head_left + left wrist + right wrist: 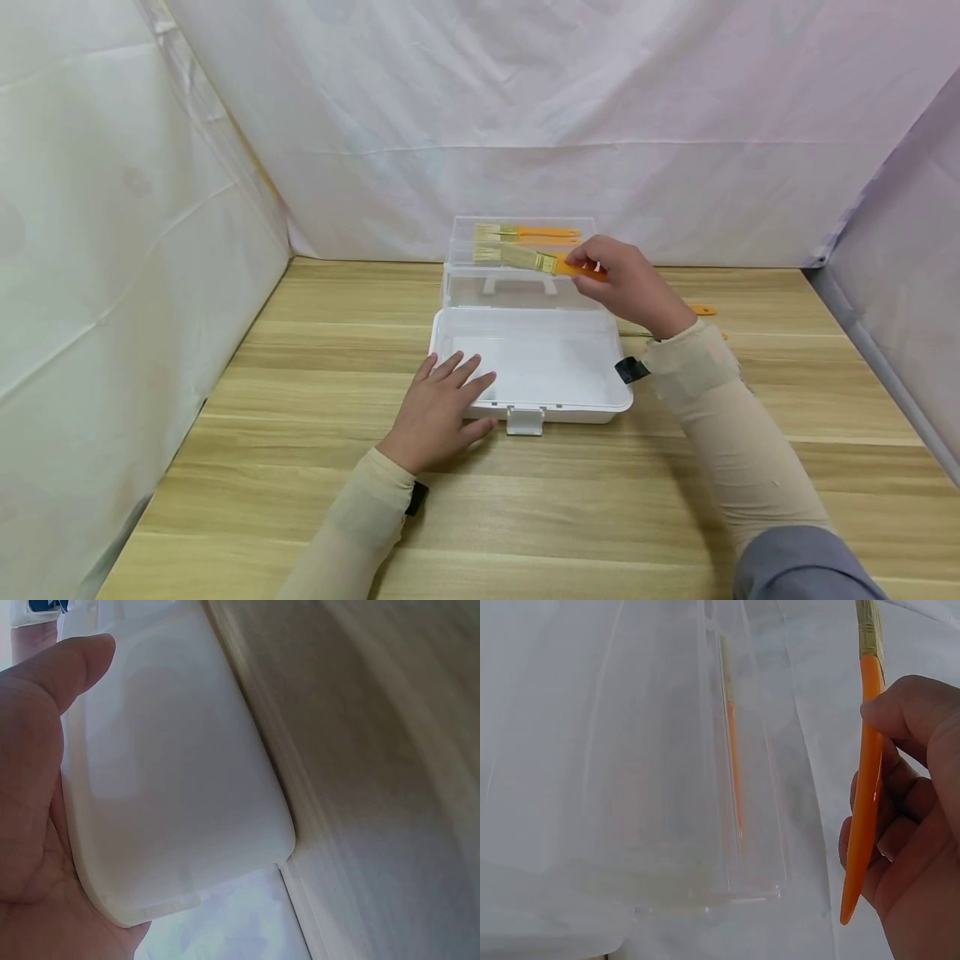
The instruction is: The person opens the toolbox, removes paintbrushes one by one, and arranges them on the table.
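Observation:
A white plastic box [532, 358] lies with its clear lid [502, 290] raised at the back. Over the lid my right hand [626, 279] pinches the orange handle of a flat brush [555, 264], its pale bristles pointing left. In the right wrist view the thumb presses that orange handle [866, 772]. Behind it, orange-handled brushes [547, 232] lie in the clear lid compartment. My left hand [437, 417] rests with spread fingers on the box's front left corner; in the left wrist view its thumb lies along the white wall [172, 765].
To the right of the box, partly behind my right wrist, orange-handled brushes [703, 310] lie on the wooden table [600, 517]. White cloth [525, 108] hangs behind the table, with more at both sides. A clear latch [525, 422] hangs at the box's front edge.

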Demonstrator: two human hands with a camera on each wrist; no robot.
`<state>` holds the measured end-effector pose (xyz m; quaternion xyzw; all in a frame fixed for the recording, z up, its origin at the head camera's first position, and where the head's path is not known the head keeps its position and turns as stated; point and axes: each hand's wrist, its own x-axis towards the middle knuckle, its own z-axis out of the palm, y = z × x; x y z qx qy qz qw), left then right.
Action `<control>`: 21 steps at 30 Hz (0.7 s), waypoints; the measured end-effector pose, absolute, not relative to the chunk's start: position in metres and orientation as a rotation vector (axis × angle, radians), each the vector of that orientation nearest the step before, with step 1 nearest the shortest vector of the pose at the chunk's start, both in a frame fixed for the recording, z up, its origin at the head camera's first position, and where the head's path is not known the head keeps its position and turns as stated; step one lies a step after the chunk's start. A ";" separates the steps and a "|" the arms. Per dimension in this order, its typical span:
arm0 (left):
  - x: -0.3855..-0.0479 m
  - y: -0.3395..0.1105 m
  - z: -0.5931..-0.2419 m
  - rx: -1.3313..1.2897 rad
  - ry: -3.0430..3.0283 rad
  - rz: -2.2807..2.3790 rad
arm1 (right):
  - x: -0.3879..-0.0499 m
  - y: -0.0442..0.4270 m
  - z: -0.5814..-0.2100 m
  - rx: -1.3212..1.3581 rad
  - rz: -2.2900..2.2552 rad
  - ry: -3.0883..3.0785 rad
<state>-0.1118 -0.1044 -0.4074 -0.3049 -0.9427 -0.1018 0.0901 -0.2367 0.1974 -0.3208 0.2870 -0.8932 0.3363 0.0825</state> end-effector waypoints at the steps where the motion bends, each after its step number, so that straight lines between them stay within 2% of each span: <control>1: -0.112 -0.104 -0.407 -0.907 -2.802 -0.306 | -0.236 0.198 -0.321 0.858 1.008 -2.669; 21: -0.113 -0.106 -0.408 -0.929 -2.805 -0.261 | -0.215 0.229 -0.322 0.846 0.898 -2.641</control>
